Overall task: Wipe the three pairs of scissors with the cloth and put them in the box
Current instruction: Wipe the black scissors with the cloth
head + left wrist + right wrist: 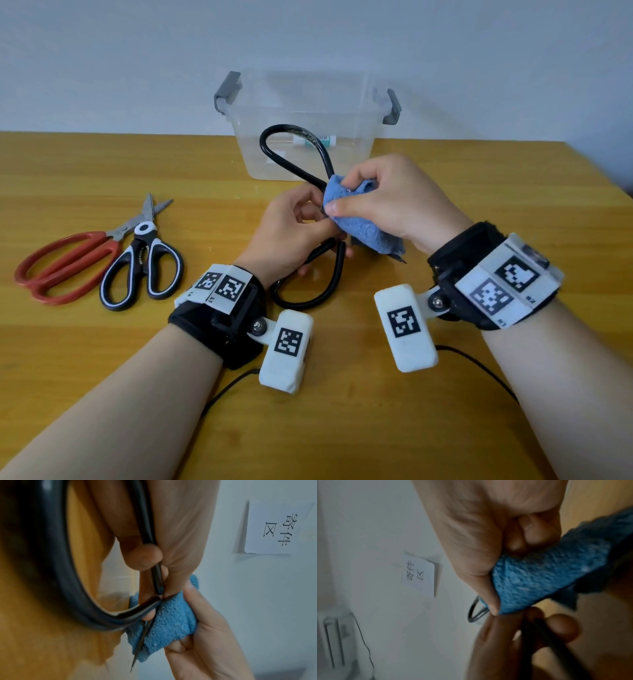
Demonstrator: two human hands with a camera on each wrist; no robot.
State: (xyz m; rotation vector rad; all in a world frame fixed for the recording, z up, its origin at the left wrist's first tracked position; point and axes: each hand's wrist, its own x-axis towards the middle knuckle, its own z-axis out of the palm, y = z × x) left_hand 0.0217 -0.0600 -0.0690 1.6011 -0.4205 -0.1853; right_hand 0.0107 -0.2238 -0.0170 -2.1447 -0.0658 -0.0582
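The left hand (294, 226) grips the black scissors (291, 150) near the pivot, fingers curled round the handle shanks, with one big loop rising in front of the box (308, 102) and the other lying near the left wrist. The right hand (387, 202) pinches the blue cloth (359, 222) folded over the blades; a dark blade tip pokes out below the cloth (plainest in the left wrist view). The red scissors (65, 263) and the black-and-white scissors (144, 267) lie side by side on the table (342, 428), well left of the hands. The clear box stands at the table's far edge.
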